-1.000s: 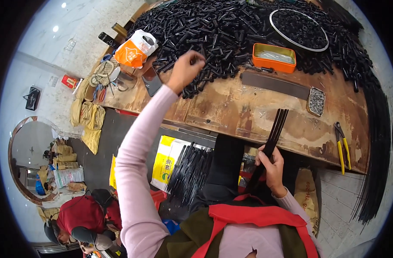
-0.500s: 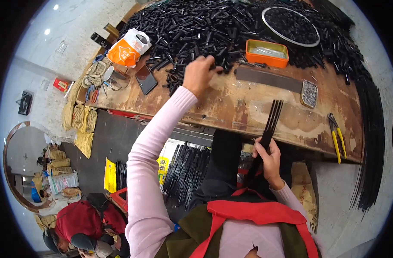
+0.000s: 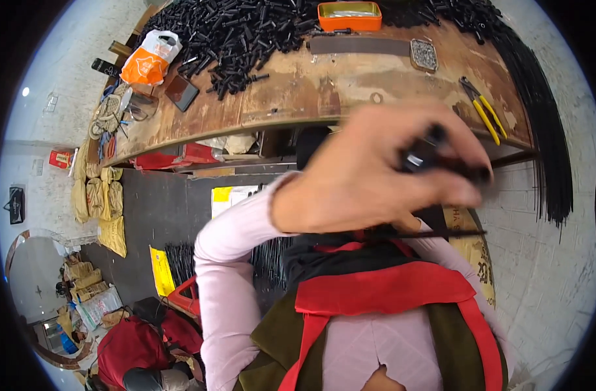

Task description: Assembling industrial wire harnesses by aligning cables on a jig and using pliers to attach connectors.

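The left hand (image 3: 376,173) is raised close in front of the camera, blurred, its fingers curled and pinched around a short black tube piece (image 3: 423,151) held between thumb and fingertips. Just below it a thin black rod (image 3: 435,232) runs level across the chest; the right hand is hidden behind the left, so what grips that rod, and how that hand is closed, cannot be told. Judging by how things lie, the work looks far from finished: a large heap of short black tubes (image 3: 246,32) covers the far left part of the worn wooden workbench (image 3: 324,91), and a thick bundle of long black rods (image 3: 545,111) hangs over its right end. Only the one tube is off the heap, up at chest level, well apart from the rest. On the bench also lie an orange tray (image 3: 350,16), a flat dark bar (image 3: 360,45), yellow-handled pliers (image 3: 483,114), a small dish of metal bits (image 3: 423,55), an orange-and-white plastic bag (image 3: 151,58) and a dark phone (image 3: 182,92).
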A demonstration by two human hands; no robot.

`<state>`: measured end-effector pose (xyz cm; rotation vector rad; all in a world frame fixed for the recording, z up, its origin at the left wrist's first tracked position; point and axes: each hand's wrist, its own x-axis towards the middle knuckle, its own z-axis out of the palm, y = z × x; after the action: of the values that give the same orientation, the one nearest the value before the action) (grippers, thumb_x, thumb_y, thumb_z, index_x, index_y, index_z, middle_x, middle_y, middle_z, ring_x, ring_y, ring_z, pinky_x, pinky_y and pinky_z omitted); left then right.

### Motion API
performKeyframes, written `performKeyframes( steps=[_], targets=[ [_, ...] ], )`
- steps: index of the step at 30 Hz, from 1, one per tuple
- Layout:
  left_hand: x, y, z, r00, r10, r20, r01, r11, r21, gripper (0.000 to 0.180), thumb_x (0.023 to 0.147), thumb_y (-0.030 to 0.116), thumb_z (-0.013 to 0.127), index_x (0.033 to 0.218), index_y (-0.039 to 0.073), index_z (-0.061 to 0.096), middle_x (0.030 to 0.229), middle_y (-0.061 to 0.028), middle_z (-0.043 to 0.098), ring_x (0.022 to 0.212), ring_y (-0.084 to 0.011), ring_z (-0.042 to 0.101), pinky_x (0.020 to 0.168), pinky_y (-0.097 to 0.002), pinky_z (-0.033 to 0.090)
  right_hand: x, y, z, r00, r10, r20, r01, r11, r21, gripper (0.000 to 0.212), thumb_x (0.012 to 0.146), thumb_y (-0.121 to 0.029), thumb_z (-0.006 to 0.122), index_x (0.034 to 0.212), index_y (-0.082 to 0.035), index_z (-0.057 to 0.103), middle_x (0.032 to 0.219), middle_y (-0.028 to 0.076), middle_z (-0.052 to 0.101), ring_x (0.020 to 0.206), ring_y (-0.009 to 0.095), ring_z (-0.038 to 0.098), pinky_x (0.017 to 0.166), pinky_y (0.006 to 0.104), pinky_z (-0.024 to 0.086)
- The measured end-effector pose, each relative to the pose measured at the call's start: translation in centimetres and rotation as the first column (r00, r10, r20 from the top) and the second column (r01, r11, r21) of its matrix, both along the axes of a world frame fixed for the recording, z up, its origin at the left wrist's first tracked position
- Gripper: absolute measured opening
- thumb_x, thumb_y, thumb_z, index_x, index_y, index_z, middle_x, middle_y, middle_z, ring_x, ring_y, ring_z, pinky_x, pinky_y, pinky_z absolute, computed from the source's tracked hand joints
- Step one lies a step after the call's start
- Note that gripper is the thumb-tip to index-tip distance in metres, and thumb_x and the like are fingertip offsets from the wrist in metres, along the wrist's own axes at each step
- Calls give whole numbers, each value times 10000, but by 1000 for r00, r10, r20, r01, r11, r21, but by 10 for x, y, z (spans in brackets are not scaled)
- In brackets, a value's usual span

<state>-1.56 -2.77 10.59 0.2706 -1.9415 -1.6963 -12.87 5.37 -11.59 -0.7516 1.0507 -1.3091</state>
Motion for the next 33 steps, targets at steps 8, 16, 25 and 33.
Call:
performKeyframes(
  steps=[8,16,25,33],
  targets=[
    [65,-14,-163,641,762,97,-703,531,473,273,971,223,614,1097,-18,643,907,-38,650,694,-66,566,581,-205,412,32,28,23,996,-3,94,-7,995,104,173,918,-109,675,1038,9,637,782,54,645,688,131,652,650,265,554],
    [61,14,-185,710,697,96,-473,371,799,257,954,210,652,1118,15,621,1017,-106,687,819,-139,641,718,-255,504,37,29,27,993,-30,113,22,997,76,194,913,-112,685,1026,38,635,806,67,653,710,142,656,662,271,555],
    [64,18,-169,764,640,84,-398,364,842,172,921,199,693,1002,51,656,1009,-81,677,891,-177,667,792,-289,559,35,34,34,999,-3,53,-2,996,92,193,912,-100,681,1021,50,632,827,92,658,721,159,664,677,282,562],
    [60,19,-173,791,601,114,-408,379,831,173,926,211,689,1022,68,668,1026,-63,678,911,-176,664,824,-315,546,30,32,34,996,-12,91,2,994,106,180,920,-95,669,1026,44,626,847,89,660,730,163,672,689,289,580]
  ],
)
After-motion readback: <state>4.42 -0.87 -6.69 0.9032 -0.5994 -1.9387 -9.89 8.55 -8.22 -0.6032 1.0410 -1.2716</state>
